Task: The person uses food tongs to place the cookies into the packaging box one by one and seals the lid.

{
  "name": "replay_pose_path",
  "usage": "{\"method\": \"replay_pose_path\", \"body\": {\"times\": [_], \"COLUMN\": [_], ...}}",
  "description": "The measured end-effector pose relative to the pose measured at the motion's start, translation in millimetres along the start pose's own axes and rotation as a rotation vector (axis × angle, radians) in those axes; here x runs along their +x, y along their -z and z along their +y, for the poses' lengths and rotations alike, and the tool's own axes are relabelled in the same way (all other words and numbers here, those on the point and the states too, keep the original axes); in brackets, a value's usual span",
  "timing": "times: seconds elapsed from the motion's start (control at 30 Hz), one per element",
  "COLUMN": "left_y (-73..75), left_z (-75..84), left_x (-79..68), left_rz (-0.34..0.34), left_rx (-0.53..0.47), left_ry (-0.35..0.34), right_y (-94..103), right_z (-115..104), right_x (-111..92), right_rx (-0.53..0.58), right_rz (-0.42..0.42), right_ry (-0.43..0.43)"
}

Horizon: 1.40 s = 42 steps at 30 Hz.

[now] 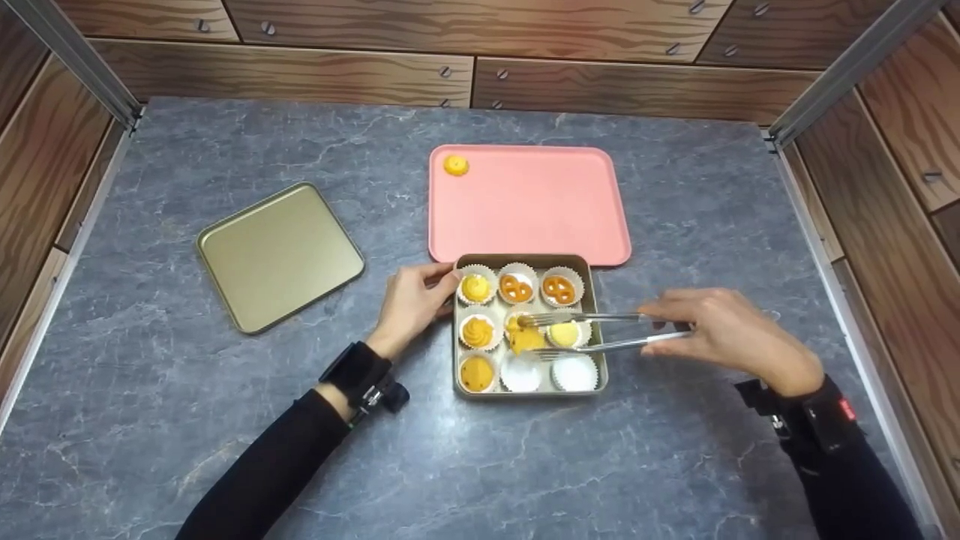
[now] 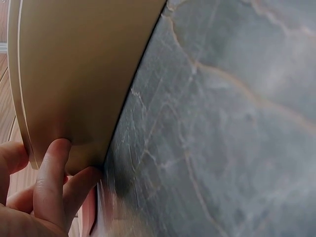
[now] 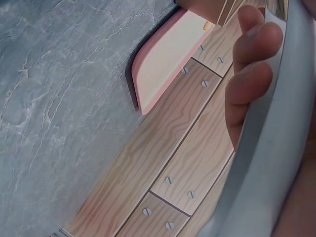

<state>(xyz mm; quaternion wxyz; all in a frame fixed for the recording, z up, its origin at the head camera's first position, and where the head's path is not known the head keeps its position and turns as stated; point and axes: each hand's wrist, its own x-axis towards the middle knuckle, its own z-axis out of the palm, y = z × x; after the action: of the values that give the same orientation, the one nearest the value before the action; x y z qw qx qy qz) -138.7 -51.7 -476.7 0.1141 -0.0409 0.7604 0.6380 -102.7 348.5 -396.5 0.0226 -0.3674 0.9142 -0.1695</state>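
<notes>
At the box's [image 1: 525,395] centre, between the tongs' [image 1: 615,346] tips, lies a cookie [image 1: 527,341], probably light and crumbly: best nipped gently, low. The right hand [image 1: 724,330], three o'clock, pinches the tongs; the left hand [image 1: 415,300] holds the box at ten.

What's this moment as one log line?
left hand: touches tin | right hand: holds tongs at orange treat | pink tray: one yellow treat

Tongs [image 3: 269,148] partly beyond the right wrist view's bottom edge.
</notes>
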Motion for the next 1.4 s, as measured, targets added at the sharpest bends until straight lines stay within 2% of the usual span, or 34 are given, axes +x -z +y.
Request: {"method": "replay_pose_path", "body": {"times": [0.33, 0.63, 1.1, 1.4], "left_y": [0.2, -0.4, 0.1, 0.2], "left_z": [0.5, -0.8, 0.6, -0.7], "left_x": [-0.2, -0.5, -0.7, 0.3], "left_rz": [0.001, 0.0, -0.003, 0.01], "left_rx": [0.027, -0.006, 0.007, 0.054], "left_ry": [-0.018, -0.039, -0.022, -0.039], "right_y": [-2.2, -7.6, -10.0, -11.0], "right_z": [-8, -14, -18, -21], "right_x": [-2, -1, 0, 1], "right_rx": [-0.049, -0.061, -0.079, -0.108], "right_rz": [-0.016, 0.005, -0.041, -0.064], "right_ry": [0.055, 0.13, 0.083, 0.042]}}
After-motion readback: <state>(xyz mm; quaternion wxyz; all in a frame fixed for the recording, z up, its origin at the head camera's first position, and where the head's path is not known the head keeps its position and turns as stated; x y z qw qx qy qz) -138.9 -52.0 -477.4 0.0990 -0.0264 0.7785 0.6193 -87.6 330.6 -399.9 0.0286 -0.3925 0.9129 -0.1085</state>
